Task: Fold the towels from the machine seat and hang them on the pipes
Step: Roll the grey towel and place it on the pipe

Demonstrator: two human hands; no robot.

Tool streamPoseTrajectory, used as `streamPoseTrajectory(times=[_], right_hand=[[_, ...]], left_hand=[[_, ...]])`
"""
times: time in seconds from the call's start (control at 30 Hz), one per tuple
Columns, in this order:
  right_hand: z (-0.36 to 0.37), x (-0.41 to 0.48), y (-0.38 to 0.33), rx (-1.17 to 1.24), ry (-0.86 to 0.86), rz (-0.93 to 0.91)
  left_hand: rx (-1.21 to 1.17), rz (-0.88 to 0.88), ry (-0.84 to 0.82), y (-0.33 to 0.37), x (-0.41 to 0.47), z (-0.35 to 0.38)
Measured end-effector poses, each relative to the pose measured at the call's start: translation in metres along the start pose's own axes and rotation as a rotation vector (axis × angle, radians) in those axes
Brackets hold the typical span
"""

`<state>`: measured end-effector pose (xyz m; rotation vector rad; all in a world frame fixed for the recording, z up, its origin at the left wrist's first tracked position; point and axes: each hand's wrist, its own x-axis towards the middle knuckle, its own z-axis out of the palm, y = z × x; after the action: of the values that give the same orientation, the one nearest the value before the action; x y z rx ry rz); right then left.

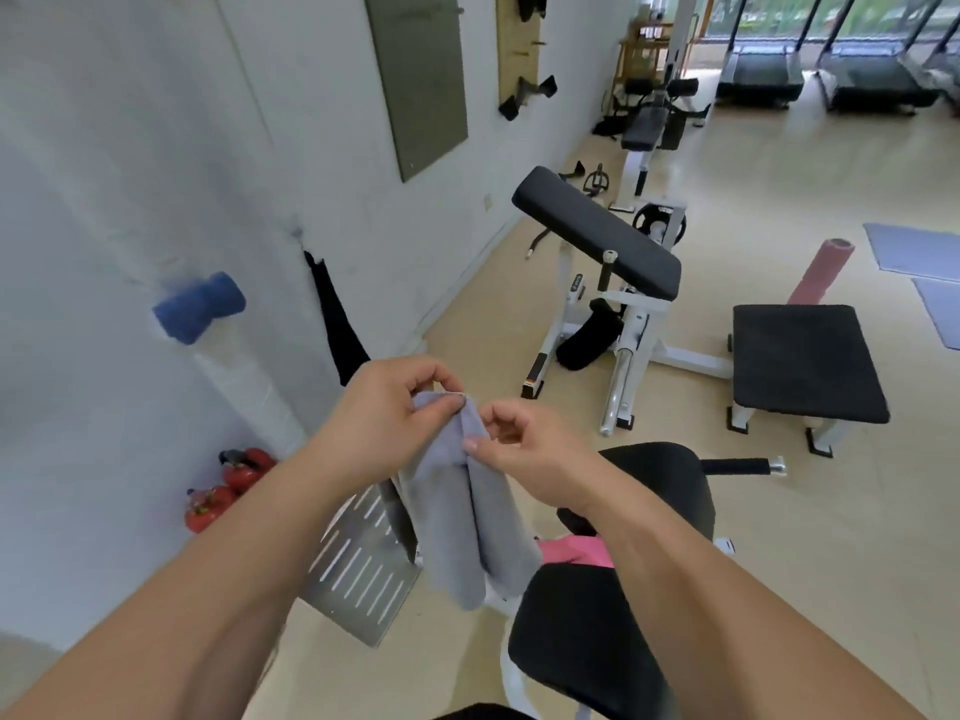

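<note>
While the grey towel (467,511) hangs doubled in the air above the black machine seat (587,631), its top edge is gathered between both hands. A pink towel (574,553) lies behind it on that seat. If either pinch slackens, the corners could slip out of line and the fold would fall open. Left hand (384,407) pinches the top corner; right hand (519,441), fingers curled, nips the edge just beside it, both forearms raised.
</note>
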<state>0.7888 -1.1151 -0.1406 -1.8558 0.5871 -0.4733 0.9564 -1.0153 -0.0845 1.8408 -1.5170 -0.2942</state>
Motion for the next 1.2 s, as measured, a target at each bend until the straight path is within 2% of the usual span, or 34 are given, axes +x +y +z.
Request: streamPoseTrajectory(times=[0.13, 0.3, 0.43, 0.67, 0.8, 0.87, 0.97, 1.07, 1.2], right_hand=[[0.045, 0.029, -0.014, 0.027, -0.05, -0.004], [0.111, 0.067, -0.038, -0.078, -0.089, -0.034], [0.161, 0.099, -0.045, -0.175, -0.116, -0.036], [0.251, 0.142, -0.018, -0.526, -0.21, 0.097], [0.298, 0.151, -0.009, -0.536, -0.236, 0.204], [0.316, 0.157, -0.015, -0.384, -0.163, 0.248], [0.338, 0.167, -0.025, -0.111, 0.018, 0.341], [0.354, 0.173, -0.031, -0.045, 0.191, 0.333], [0.367, 0.171, -0.029, -0.013, 0.368, 0.327]], left_hand=[[0.064, -0.088, 0.047, -0.043, -0.022, -0.04], [0.048, -0.228, 0.035, -0.108, -0.058, -0.089], [0.055, -0.299, 0.089, -0.18, -0.08, -0.132], [0.063, -0.566, 0.165, -0.311, -0.13, -0.196], [0.02, -0.656, 0.063, -0.36, -0.164, -0.22], [-0.019, -0.704, 0.002, -0.384, -0.182, -0.227], [-0.24, -0.837, -0.028, -0.417, -0.213, -0.23], [-0.424, -0.982, 0.068, -0.441, -0.243, -0.223], [-0.473, -1.046, 0.187, -0.453, -0.265, -0.211]])
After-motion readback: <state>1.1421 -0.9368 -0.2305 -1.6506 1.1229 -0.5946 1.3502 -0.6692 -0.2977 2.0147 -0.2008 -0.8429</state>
